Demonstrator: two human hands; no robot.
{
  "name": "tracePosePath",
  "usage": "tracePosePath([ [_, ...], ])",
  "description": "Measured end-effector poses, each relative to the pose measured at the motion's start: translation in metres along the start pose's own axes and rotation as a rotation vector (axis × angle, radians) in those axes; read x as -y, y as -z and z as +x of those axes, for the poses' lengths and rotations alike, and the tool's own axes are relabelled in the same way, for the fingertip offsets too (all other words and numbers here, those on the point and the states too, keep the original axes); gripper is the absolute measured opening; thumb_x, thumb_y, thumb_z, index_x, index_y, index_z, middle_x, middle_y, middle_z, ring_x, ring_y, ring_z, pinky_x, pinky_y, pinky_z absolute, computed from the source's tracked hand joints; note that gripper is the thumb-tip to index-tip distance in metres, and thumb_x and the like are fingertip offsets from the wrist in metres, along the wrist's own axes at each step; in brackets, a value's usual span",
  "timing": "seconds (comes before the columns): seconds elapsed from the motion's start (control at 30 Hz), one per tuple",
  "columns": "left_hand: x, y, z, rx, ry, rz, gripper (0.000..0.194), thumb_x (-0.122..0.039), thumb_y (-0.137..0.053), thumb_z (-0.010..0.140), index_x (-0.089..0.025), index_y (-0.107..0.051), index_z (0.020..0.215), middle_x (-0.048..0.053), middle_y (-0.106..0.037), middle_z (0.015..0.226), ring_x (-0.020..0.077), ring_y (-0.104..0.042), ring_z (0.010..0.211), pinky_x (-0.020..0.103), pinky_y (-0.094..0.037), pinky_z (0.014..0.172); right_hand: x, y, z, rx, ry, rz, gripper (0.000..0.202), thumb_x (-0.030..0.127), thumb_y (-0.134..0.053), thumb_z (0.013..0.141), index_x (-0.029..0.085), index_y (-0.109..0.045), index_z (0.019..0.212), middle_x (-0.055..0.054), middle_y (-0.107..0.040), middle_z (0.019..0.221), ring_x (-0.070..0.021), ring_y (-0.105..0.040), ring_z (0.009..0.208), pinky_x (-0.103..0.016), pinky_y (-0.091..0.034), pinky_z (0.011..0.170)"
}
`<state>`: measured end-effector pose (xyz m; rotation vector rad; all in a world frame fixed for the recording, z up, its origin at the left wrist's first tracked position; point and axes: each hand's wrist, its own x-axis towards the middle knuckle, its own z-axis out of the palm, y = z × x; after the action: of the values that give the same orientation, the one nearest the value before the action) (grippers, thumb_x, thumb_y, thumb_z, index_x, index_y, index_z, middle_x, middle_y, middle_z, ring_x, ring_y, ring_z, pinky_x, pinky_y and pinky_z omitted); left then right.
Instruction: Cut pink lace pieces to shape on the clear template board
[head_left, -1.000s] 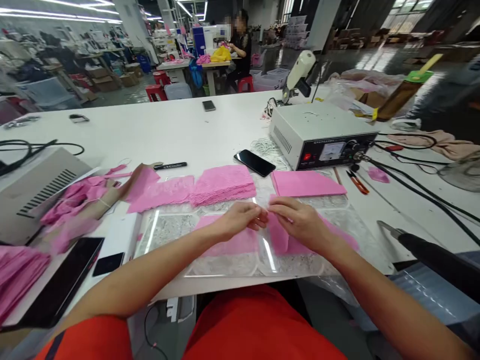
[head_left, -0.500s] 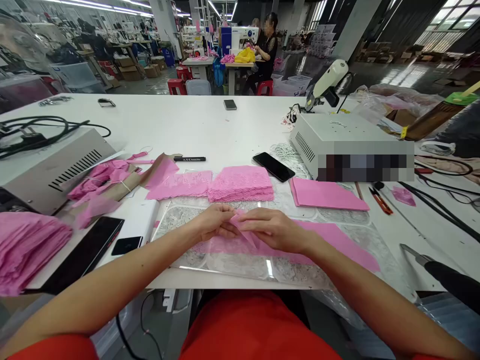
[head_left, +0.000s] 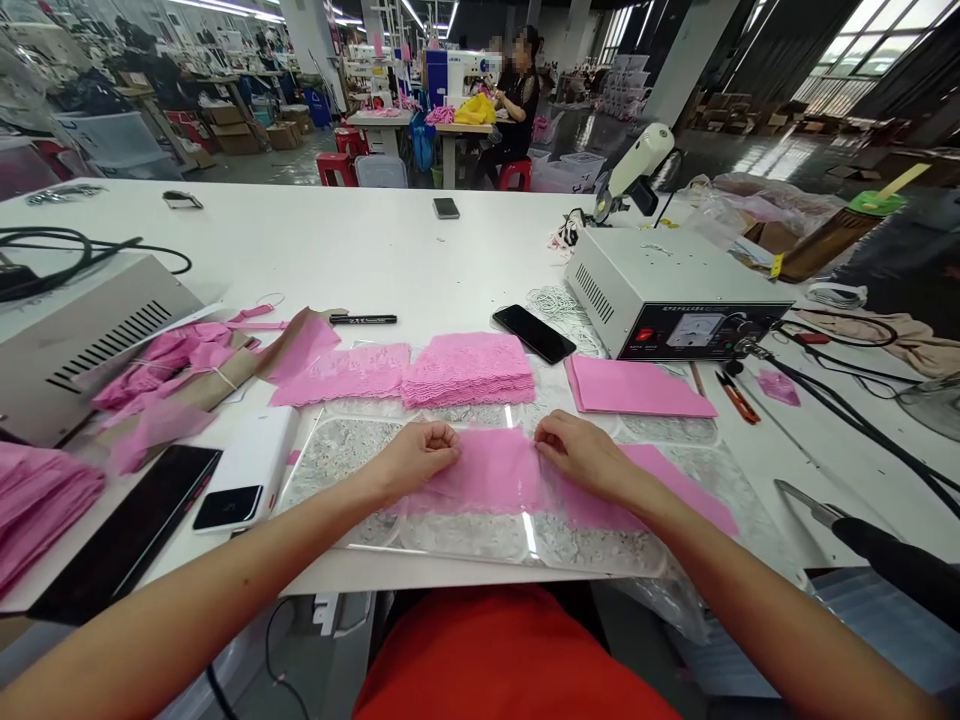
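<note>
My left hand (head_left: 421,455) pinches the upper left corner of a thin, sheer pink fabric piece (head_left: 499,468). The upper right corner is pinched by my right hand (head_left: 574,448), so the piece spans flat between both hands. Under it and to the right lies another strip of pink fabric (head_left: 675,490) on a clear, mottled mat (head_left: 465,535). Just beyond my hands sit a stack of pink lace pieces (head_left: 469,370) and a single lace piece (head_left: 352,372) to its left. Folded smooth pink fabric (head_left: 637,387) rests at the right.
A black phone (head_left: 534,333) and a grey control box (head_left: 675,290) stand behind the fabric. At right are a black-handled heated tool (head_left: 862,530) and orange snips (head_left: 737,397). A white power bank (head_left: 251,460), a dark tablet (head_left: 135,530) and bundled pink cloth (head_left: 176,360) lie left.
My hands have moved apart from close together, and the bunched sheer fabric between them is now spread out flat. The head view has shifted slightly to the right.
</note>
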<state>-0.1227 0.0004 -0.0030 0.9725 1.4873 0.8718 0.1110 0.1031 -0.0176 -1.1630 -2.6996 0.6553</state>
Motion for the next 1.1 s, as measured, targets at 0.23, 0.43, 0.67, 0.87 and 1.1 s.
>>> tracePosePath([
  [0.23, 0.003, 0.004, -0.018, -0.059, -0.059, 0.113, 0.017, -0.034, -0.062, 0.069, -0.017, -0.058, 0.071, -0.002, -0.054, 0.065, 0.0114, -0.05, 0.06, 0.021, -0.039, 0.052, 0.003, 0.013, 0.002, -0.005, 0.073, 0.173, 0.009, 0.019, -0.047, 0.083, 0.02, -0.055, 0.079, -0.001, -0.063, 0.073, -0.0138, -0.055, 0.065, -0.027, -0.04, 0.06],
  [0.43, 0.011, 0.014, -0.034, -0.099, 0.028, 0.187, 0.018, -0.036, -0.056, 0.074, -0.019, -0.054, 0.078, -0.002, -0.052, 0.07, 0.01, -0.049, 0.046, 0.022, -0.044, 0.04, 0.018, 0.013, 0.025, 0.136, 0.043, 0.292, 0.01, 0.026, -0.049, 0.083, 0.02, -0.056, 0.087, 0.002, -0.061, 0.066, -0.0123, -0.053, 0.058, -0.025, -0.037, 0.054],
  [0.67, 0.016, 0.019, -0.04, -0.182, -0.025, 0.401, 0.017, -0.032, -0.051, 0.078, -0.018, -0.059, 0.085, 0.001, -0.058, 0.073, 0.0111, -0.05, 0.047, 0.021, -0.039, 0.04, 0.018, 0.007, 0.032, 0.12, 0.019, 0.201, 0.02, 0.029, -0.054, 0.081, 0.021, -0.059, 0.098, 0.001, -0.063, 0.071, -0.0135, -0.056, 0.062, -0.025, -0.04, 0.055],
  [0.87, 0.016, 0.023, -0.039, -0.235, -0.143, 0.578, 0.016, -0.03, -0.052, 0.079, -0.019, -0.063, 0.083, 0.002, -0.066, 0.074, 0.0157, -0.056, 0.063, 0.024, -0.039, 0.056, 0.009, 0.007, -0.019, -0.027, 0.083, 0.19, 0.009, 0.024, -0.053, 0.083, 0.021, -0.061, 0.085, -0.002, -0.063, 0.076, -0.0114, -0.054, 0.058, -0.025, -0.044, 0.053],
  [1.1, 0.016, 0.026, -0.035, -0.246, -0.136, 0.599, 0.017, -0.032, -0.053, 0.077, -0.021, -0.064, 0.083, 0.001, -0.067, 0.071, 0.0182, -0.06, 0.068, 0.025, -0.041, 0.059, 0.008, -0.007, -0.047, -0.014, 0.247, 0.002, 0.014, 0.015, -0.048, 0.087, 0.021, -0.06, 0.082, -0.003, -0.063, 0.08, -0.0134, -0.058, 0.067, -0.026, -0.047, 0.059],
])
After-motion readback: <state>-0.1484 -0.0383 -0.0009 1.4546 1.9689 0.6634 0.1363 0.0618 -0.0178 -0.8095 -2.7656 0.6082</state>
